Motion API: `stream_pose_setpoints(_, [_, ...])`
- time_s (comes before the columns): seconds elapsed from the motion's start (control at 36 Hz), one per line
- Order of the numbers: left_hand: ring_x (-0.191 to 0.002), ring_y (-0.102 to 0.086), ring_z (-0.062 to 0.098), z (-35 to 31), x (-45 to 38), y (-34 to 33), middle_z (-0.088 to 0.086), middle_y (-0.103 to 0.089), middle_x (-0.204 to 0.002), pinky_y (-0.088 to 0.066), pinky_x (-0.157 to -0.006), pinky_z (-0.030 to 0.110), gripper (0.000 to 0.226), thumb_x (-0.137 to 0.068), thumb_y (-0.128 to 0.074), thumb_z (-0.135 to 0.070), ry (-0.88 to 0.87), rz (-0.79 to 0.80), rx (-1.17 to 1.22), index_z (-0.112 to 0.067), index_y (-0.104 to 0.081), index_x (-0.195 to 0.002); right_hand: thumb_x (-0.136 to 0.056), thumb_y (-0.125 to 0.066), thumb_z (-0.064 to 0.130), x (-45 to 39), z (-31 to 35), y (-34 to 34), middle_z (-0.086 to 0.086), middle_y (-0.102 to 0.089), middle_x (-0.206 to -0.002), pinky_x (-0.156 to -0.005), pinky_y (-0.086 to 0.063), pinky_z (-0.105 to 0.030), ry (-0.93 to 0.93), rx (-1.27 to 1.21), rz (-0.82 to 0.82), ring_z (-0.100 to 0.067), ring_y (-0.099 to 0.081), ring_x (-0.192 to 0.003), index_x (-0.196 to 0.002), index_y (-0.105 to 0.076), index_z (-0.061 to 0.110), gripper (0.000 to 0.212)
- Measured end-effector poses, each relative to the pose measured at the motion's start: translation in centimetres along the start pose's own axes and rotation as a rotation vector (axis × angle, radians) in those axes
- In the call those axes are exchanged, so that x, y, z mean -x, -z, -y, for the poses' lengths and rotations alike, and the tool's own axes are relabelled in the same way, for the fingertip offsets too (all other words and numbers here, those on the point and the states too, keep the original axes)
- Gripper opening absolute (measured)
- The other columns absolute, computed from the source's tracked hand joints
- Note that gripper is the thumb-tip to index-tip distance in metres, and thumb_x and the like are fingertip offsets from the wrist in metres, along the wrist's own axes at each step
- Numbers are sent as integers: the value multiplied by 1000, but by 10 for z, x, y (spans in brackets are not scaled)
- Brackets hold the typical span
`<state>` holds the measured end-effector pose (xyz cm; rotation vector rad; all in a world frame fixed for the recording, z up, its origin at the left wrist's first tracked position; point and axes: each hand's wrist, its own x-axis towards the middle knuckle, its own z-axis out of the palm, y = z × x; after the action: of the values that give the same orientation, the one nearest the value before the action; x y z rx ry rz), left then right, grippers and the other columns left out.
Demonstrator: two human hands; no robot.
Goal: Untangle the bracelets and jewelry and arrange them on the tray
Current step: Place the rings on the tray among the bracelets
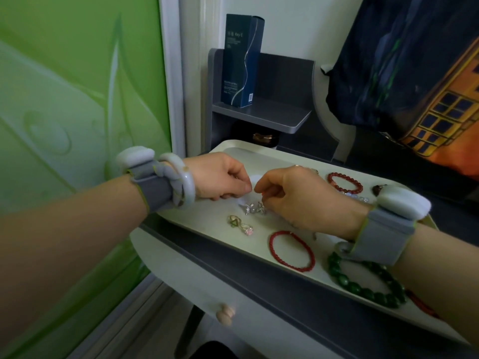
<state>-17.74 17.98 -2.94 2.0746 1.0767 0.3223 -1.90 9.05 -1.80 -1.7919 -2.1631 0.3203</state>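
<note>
While both hands hover above the far end of the pale oblong plastic tray (285, 270), the left hand (220, 177) and the right hand (290, 195) each curl thumb and forefinger into a pinch facing the other, seemingly on something too fine to make out between them. Just below them on the tray lies a small silver flower-shaped cluster (255, 208), with two stone-set rings (241, 224) nearer its front edge and a thin red beaded bracelet (293, 251) and a chunky green beaded bracelet (363, 278) further right. Such a piece is probably very light, limp and easily snagged, so it is best held by the fingertips close to the tangle
</note>
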Motion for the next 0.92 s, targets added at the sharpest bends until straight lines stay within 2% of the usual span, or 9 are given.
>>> stream_pose_setpoints(0.14, [-68, -60, 7, -2, 10, -1, -4, -70, -75, -51, -73, 26, 26, -69, -76, -40, -32, 90, 33, -21, -72, -86, -88, -58, 11, 2, 1, 0, 4, -69, -98, -86, -53, -29, 3, 11, 7, -12, -62, -90, -111, -64, 21, 26])
stream_pose_setpoints(0.28, [-65, -61, 0, -2, 11, -4, -7, -72, -76, -52, -77, 22, 10, -74, -76, -30, -53, 40, -94, -26, -72, -81, -88, -57, 10, 3, 4, -3, 3, -68, -93, -85, -52, -29, 0, 12, -1, -12, -62, -88, -111, -64, 19, 27])
stream_pose_setpoints(0.42, [-74, -65, 7, -1, 10, -4, -3, -74, -84, -53, -86, 30, 8, -76, -75, -27, -38, 20, -68, -24, -72, -83, -87, -57, 10, 5, 5, -4, 4, -68, -93, -85, -52, -31, -2, 18, 11, -13, -62, -88, -111, -64, 20, 26])
stream_pose_setpoints(0.53, [-78, -66, 11, -1, 10, -4, -2, -74, -85, -53, -87, 32, 11, -76, -75, -27, -33, 17, -53, -27, -71, -85, -88, -57, 12, 7, 6, -4, 3, -68, -97, -87, -52, -31, 5, 18, 3, -13, -62, -90, -113, -63, 20, 27])
stream_pose_setpoints(0.61, [-68, -61, 11, -1, 14, -3, -1, -70, -76, -51, -72, 28, 16, -76, -75, -26, -12, -15, 1, -26, -68, -90, -89, -57, 12, 11, 6, 1, 3, -67, -102, -86, -50, -26, 8, 33, -24, -11, -60, -91, -115, -63, 19, 27])
stream_pose_setpoints(0.69, [-60, -58, 6, 1, 25, 0, -8, -67, -67, -47, -63, 24, 11, -76, -75, -24, -5, -56, 39, -24, -69, -85, -89, -59, 14, 25, 3, 11, 9, -65, -97, -75, -48, -14, -8, 8, -58, -5, -59, -83, -112, -64, 21, 25])
stream_pose_setpoints(0.81, [-59, -57, -5, 2, 44, 1, -18, -67, -64, -44, -65, 17, 6, -77, -73, -30, -22, -42, -60, -27, -73, -82, -89, -59, 20, 59, -5, 25, 20, -58, -88, -69, -45, -8, -67, -11, -42, 4, -58, -83, -110, -61, 32, 24])
stream_pose_setpoints(0.92, [-74, -61, 0, -1, 58, -7, -17, -70, -80, -48, -77, 19, 10, -80, -69, -35, -22, -27, -171, -29, -73, -87, -86, -62, 25, 99, -10, 32, 27, -56, -83, -65, -42, 2, -76, 2, -75, 15, -54, -76, -104, -59, 40, 23])
